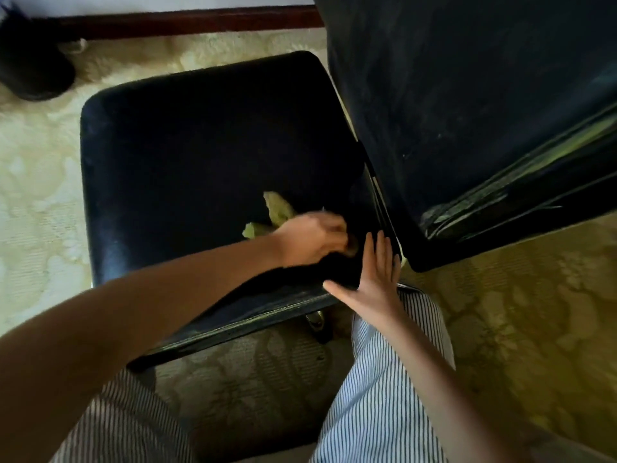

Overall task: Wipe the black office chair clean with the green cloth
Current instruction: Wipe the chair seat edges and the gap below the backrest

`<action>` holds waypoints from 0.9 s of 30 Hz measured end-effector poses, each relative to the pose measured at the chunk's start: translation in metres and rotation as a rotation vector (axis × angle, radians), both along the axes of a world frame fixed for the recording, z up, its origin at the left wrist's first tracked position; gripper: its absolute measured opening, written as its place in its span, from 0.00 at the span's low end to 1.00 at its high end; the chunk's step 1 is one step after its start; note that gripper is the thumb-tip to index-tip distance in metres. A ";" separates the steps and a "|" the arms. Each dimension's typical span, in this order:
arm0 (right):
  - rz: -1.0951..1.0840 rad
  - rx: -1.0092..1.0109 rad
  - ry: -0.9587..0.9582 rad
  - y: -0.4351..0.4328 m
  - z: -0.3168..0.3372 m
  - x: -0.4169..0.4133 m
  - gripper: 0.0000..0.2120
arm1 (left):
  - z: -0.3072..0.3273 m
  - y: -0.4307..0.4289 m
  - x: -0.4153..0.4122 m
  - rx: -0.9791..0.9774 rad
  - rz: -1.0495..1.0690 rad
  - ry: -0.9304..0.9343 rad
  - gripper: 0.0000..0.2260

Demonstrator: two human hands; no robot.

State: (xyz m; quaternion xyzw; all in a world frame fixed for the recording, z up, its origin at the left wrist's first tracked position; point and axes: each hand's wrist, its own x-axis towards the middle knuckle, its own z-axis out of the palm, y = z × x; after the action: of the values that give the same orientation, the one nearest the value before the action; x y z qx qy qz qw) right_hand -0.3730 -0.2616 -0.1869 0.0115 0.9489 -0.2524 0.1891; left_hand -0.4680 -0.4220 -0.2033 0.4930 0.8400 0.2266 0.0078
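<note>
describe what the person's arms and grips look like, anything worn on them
The left forearm and right forearm are bare to the frame edge, no sleeves in view. The left grip and right grip are ungloved hands; no watch, band or ring shows, though the left one is motion-blurred. The trousers have fine dark and white stripes.

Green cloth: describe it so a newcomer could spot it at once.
The black chair's seat fills the middle of the view. On the side nearest the backrest, the left hand grips the cloth. It is the only pale green, crumpled thing on the black seat, poking out beyond the hand.
</note>
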 end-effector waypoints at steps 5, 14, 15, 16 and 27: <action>-0.114 0.036 0.103 0.003 -0.008 -0.001 0.49 | 0.003 0.036 -0.063 0.118 0.516 -0.110 0.08; -0.106 0.069 0.072 0.005 -0.010 -0.008 0.49 | 0.000 0.035 0.008 0.099 0.277 -0.052 0.17; -0.117 0.049 0.083 0.005 -0.010 -0.007 0.50 | 0.000 0.030 0.019 0.086 0.209 -0.046 0.16; -0.131 0.021 0.101 0.005 -0.011 -0.006 0.50 | 0.000 0.025 0.025 0.070 0.147 -0.031 0.16; -0.160 -0.096 0.176 0.007 -0.014 -0.002 0.52 | 0.015 0.047 -0.084 -0.009 0.606 -0.145 0.14</action>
State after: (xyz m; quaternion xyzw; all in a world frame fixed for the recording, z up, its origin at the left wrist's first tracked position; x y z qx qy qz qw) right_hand -0.3753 -0.2546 -0.2013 0.0558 0.9448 -0.3117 0.0846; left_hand -0.5524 -0.3754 -0.1887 0.2024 0.9470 0.2496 0.0019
